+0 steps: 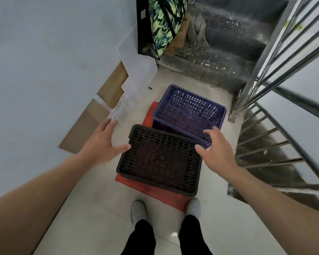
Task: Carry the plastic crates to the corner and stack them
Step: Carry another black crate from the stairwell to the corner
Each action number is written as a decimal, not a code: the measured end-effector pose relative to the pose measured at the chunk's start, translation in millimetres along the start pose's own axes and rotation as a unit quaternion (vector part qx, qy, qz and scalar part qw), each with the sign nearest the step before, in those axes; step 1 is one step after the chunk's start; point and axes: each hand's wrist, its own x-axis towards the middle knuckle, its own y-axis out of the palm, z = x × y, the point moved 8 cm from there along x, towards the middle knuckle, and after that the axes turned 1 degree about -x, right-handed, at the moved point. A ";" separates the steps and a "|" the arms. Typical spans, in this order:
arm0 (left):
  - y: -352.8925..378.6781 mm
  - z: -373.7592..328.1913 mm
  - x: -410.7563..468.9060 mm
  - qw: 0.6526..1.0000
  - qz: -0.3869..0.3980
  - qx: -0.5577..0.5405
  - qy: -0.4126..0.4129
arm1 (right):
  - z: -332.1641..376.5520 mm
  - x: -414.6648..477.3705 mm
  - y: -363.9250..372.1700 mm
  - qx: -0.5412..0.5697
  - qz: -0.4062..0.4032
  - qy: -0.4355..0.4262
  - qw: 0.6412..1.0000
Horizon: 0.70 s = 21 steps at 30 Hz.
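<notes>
We hold both hands open and empty. The left hand (101, 142) is at 9 o'clock of the black crate (160, 159) and the right hand (217, 150) at 2 o'clock, spread wide, likely to take its two ends. We cannot tell whether the thumbs touch its rim. The black crate rests askew on something flat and red (155, 190), with the purple crate (190, 105) just beside it at 1 o'clock — side by side, so we judge the stacking not yet done.

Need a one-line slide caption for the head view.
Open left hand and right hand flank a black crate beside a purple crate on a stair landing.
</notes>
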 end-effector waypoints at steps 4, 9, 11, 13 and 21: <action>58.8 19.1 50.6 0.999 0.025 0.004 -0.024 | -46.0 41.4 53.3 0.016 0.027 0.029 0.999; 140.0 43.9 107.8 0.997 0.045 -0.002 -0.061 | -108.6 79.1 117.7 0.095 0.037 0.122 0.987; 175.5 59.6 125.8 0.994 0.062 -0.015 -0.089 | -132.6 90.7 144.3 0.117 0.043 0.151 0.981; 207.8 77.8 140.6 0.989 0.073 -0.031 -0.123 | -154.3 99.8 169.3 0.130 0.053 0.183 0.973; 274.2 134.1 196.0 0.976 0.096 -0.040 -0.193 | -220.7 136.4 242.1 0.152 0.060 0.259 0.952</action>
